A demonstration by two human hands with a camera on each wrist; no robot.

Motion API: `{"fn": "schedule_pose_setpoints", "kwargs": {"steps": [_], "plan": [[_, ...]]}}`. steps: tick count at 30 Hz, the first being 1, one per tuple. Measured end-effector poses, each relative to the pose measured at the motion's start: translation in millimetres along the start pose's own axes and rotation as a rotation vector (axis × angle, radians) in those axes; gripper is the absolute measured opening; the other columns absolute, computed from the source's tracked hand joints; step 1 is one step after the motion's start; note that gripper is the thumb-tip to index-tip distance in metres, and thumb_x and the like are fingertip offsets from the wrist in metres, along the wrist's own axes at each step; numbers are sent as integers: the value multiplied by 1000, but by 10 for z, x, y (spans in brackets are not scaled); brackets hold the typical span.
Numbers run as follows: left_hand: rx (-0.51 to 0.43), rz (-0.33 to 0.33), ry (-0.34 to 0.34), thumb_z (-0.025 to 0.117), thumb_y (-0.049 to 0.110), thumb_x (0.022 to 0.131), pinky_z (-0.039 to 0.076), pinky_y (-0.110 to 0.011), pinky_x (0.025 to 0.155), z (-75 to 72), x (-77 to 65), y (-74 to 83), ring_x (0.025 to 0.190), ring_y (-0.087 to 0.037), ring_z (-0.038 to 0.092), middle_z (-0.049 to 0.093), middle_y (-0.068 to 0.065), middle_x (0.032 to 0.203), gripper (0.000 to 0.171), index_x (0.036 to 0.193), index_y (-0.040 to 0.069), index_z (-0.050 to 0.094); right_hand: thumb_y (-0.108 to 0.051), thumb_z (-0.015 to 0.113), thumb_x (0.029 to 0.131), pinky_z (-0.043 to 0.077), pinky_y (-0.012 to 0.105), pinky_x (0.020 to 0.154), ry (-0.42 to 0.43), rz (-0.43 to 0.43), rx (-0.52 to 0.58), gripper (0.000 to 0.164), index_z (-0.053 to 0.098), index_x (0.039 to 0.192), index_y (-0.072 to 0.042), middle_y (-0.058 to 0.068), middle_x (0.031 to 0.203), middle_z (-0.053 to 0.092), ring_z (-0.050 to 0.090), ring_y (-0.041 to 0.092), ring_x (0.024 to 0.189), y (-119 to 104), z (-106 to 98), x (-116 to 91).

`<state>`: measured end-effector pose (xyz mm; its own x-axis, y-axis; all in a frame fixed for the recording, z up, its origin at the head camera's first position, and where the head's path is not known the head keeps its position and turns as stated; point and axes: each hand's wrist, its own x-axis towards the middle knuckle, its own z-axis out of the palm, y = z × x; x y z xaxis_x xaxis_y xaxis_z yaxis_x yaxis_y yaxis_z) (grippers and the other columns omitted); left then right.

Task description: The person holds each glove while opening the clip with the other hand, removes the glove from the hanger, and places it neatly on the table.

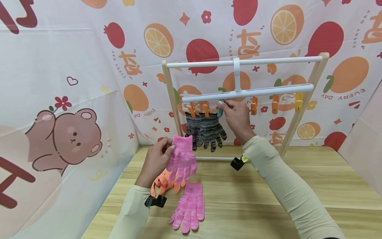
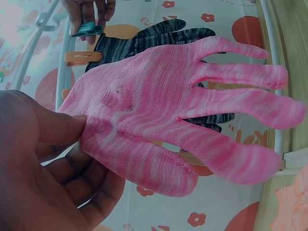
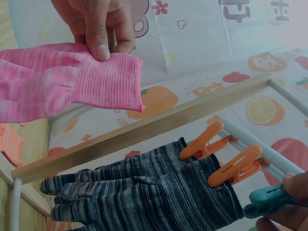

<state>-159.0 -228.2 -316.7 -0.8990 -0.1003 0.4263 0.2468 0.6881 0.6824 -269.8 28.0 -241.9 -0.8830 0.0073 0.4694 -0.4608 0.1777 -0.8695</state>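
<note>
My left hand (image 1: 157, 159) pinches a pink striped knit glove (image 1: 182, 156) by the edge of its cuff, fingers hanging down. My right hand (image 1: 237, 117) grips a teal clothespin (image 3: 269, 198) on the underside of the white hanger (image 1: 247, 93). Just left of that clothespin, two black-and-grey striped gloves (image 1: 209, 130) hang by their cuffs from orange clothespins (image 3: 236, 165). In the left wrist view the pink glove overlaps the dark gloves. A second pink glove (image 1: 190, 207) lies flat on the table, with orange gloves (image 1: 165, 182) bunched behind it.
The hanger hooks over the top bar of a rack with wooden legs (image 1: 171, 99). Right of my right hand, two more orange clothespins (image 1: 275, 104) and a yellow one (image 1: 298, 102) hang from it. A fruit-print cloth (image 1: 203, 43) stands behind the wooden table (image 1: 298, 186).
</note>
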Motion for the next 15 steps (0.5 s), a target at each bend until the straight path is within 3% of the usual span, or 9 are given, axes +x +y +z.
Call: {"fn": "schedule_pose_setpoints", "kwargs": {"steps": [11,15], "plan": [[7,-26,-7,62,13,102,41,-36,67,-12,-49,-86,72,-22,51,57,-5,83,5,105,11,66,-26,66,101,34,35,71,-4,2,5,27,78,111,-4,11,111,74,58,19,99,-2,-4,-15],[17,-32,-3,61,12,102,40,-37,68,-21,-71,-99,72,-22,50,56,-5,82,4,104,10,64,-28,66,101,38,34,75,-8,-2,8,27,79,109,-5,10,111,74,59,18,103,-12,-14,-12]]}}
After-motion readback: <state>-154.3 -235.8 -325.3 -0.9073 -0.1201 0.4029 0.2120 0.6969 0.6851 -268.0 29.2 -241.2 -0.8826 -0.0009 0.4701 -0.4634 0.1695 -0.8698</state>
